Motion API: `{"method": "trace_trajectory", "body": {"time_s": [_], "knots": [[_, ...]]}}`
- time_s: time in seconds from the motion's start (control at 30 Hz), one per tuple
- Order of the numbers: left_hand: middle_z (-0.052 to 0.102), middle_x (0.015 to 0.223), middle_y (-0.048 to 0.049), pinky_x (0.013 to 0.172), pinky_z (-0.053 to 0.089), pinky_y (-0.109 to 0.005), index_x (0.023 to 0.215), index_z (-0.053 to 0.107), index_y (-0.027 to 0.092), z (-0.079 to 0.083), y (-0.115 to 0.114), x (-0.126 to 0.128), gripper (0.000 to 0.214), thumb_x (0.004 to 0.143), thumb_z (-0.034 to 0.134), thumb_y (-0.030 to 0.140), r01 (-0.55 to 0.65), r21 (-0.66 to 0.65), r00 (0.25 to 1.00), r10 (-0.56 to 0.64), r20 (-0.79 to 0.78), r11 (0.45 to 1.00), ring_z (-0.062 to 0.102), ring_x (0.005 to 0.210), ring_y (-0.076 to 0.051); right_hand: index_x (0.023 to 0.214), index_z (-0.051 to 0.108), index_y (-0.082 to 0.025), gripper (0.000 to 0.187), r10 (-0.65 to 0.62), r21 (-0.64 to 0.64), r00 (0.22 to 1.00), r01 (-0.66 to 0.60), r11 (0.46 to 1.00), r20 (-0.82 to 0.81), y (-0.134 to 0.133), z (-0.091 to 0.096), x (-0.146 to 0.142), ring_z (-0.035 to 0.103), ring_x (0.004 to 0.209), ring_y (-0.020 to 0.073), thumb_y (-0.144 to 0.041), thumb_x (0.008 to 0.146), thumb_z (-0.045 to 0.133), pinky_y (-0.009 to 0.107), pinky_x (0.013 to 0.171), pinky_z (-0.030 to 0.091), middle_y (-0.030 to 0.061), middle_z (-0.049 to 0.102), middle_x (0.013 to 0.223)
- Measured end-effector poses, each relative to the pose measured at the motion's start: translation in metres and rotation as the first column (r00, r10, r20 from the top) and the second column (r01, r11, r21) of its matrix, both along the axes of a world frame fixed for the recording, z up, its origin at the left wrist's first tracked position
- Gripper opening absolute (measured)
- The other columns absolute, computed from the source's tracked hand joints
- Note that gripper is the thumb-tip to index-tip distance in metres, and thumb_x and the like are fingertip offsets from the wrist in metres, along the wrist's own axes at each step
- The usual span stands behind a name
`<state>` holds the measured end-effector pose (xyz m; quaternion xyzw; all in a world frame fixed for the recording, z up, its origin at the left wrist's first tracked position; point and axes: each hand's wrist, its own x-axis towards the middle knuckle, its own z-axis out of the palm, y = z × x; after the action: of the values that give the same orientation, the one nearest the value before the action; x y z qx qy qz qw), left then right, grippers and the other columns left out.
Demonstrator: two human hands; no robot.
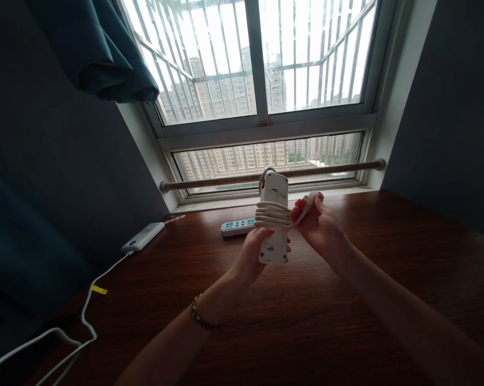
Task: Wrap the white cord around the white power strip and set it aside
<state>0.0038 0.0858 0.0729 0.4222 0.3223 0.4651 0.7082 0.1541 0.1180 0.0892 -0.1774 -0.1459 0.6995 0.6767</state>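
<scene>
A white power strip (274, 188) is held up over the table, its back turned toward me. Its white cord (272, 214) is wound several times around the middle. My left hand (258, 246) is closed around the strip's lower part, thumb on the near side. To the right, my right hand (321, 222) is closed on the cord's plug (314, 196), with a short length of cord running back to the coil. A red piece (298, 209) shows beside the plug; what it is I cannot make out.
Another power strip (237, 227) lies on the brown wooden table (346, 300) behind my left hand. At the left, a white device (143, 238) has a white cable (89, 300) with a yellow tag (99, 289). Beyond the table stands a barred window with a rail (330, 170).
</scene>
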Motion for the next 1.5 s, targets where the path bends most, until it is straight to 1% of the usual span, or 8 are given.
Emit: {"method": "trace_trajectory", "body": {"time_s": [0.1, 0.23, 0.37, 0.57, 0.77, 0.93, 1.27, 1.5], "knots": [[0.062, 0.082, -0.0141, 0.055, 0.047, -0.031, 0.096, 0.057, 0.006, 0.007, 0.003, -0.008, 0.037, 0.073, 0.049, 0.034, 0.046, -0.04, 0.999, -0.046, 0.002, 0.998, 0.058, 0.068, -0.02, 0.074, 0.047, -0.016, 0.036, 0.034, 0.271, 0.986, -0.078, 0.959, 0.162, -0.007, 0.0, -0.001, 0.04, 0.059, 0.0104, -0.047, 0.091, 0.038, 0.024, 0.063, 0.039, 0.0004, 0.038, 0.064], [0.061, 0.081, -0.0155, 0.052, 0.047, -0.032, 0.095, 0.058, 0.005, 0.016, 0.006, -0.017, 0.039, 0.073, 0.047, 0.035, 0.112, -0.096, 0.993, -0.115, -0.024, 0.989, 0.058, 0.067, -0.021, 0.064, 0.045, -0.014, 0.05, -0.141, 0.576, 0.769, -0.33, 0.748, 0.623, -0.012, -0.003, 0.004, 0.028, 0.054, 0.0103, -0.057, 0.088, 0.038, 0.025, 0.055, 0.026, 0.0001, 0.026, 0.055], [0.061, 0.078, -0.0149, 0.051, 0.047, -0.033, 0.093, 0.058, 0.006, 0.018, 0.005, -0.02, 0.037, 0.072, 0.05, 0.035, 0.13, -0.088, 0.989, -0.135, -0.055, 0.988, 0.059, 0.066, -0.022, 0.063, 0.043, -0.013, 0.049, -0.382, 0.588, 0.448, -0.576, 0.569, 0.808, -0.019, -0.001, 0.011, 0.033, 0.054, 0.0094, -0.05, 0.093, 0.032, 0.025, 0.053, 0.023, 0.0016, 0.037, 0.057], [0.061, 0.083, -0.0082, 0.05, 0.049, -0.032, 0.102, 0.052, 0.011, 0.023, -0.003, -0.019, 0.043, 0.063, 0.063, 0.022, 0.016, 0.108, 0.997, -0.008, -0.08, 0.994, 0.057, 0.062, -0.019, 0.069, 0.047, -0.012, 0.04, -0.701, 0.559, 0.107, -0.691, 0.458, 0.705, -0.028, 0.007, 0.008, 0.043, 0.073, 0.0125, -0.04, 0.094, 0.033, 0.026, 0.068, 0.03, 0.0047, 0.051, 0.076], [0.061, 0.091, -0.0079, 0.062, 0.051, -0.031, 0.107, 0.038, 0.013, 0.023, -0.008, -0.013, 0.063, 0.054, 0.072, 0.014, -0.158, 0.441, 0.966, 0.231, -0.118, 0.884, 0.061, 0.073, -0.02, 0.069, 0.052, -0.012, 0.035, -0.685, 0.585, 0.137, -0.653, 0.481, 0.716, -0.03, 0.011, 0.006, 0.043, 0.072, 0.0111, -0.034, 0.093, 0.037, 0.024, 0.067, 0.03, 0.0042, 0.051, 0.077], [0.061, 0.094, -0.011, 0.058, 0.05, -0.032, 0.109, 0.045, 0.013, 0.028, -0.011, -0.016, 0.058, 0.057, 0.072, 0.017, -0.017, 0.307, 0.976, 0.082, -0.2, 0.952, 0.061, 0.069, -0.02, 0.066, 0.052, -0.013, 0.034, -0.728, 0.542, 0.095, -0.734, 0.409, 0.679, -0.031, 0.016, 0.013, 0.044, 0.07, 0.0106, -0.032, 0.092, 0.041, 0.026, 0.073, 0.029, 0.0019, 0.051, 0.069], [0.063, 0.096, -0.0102, 0.069, 0.05, -0.029, 0.109, 0.055, 0.012, 0.024, -0.006, -0.017, 0.048, 0.064, 0.07, 0.014, 0.204, 0.404, 0.954, -0.089, -0.285, 0.892, 0.06, 0.081, -0.019, 0.067, 0.056, -0.014, 0.04, -0.599, 0.286, -0.13, -0.787, 0.547, 0.79, -0.041, 0.029, 0.021, 0.046, 0.071, 0.0106, -0.042, 0.092, 0.041, 0.025, 0.067, 0.029, 0.0005, 0.055, 0.068], [0.063, 0.092, -0.0133, 0.071, 0.047, -0.034, 0.115, 0.049, 0.009, 0.024, -0.008, -0.018, 0.058, 0.06, 0.07, 0.007, 0.263, 0.323, 0.958, -0.206, -0.199, 0.909, 0.062, 0.079, -0.024, 0.07, 0.057, -0.015, 0.041, -0.599, 0.27, -0.14, -0.796, 0.541, 0.788, -0.049, 0.035, 0.021, 0.05, 0.075, 0.0094, -0.042, 0.094, 0.038, 0.023, 0.075, 0.031, -0.0018, 0.057, 0.07]]}}
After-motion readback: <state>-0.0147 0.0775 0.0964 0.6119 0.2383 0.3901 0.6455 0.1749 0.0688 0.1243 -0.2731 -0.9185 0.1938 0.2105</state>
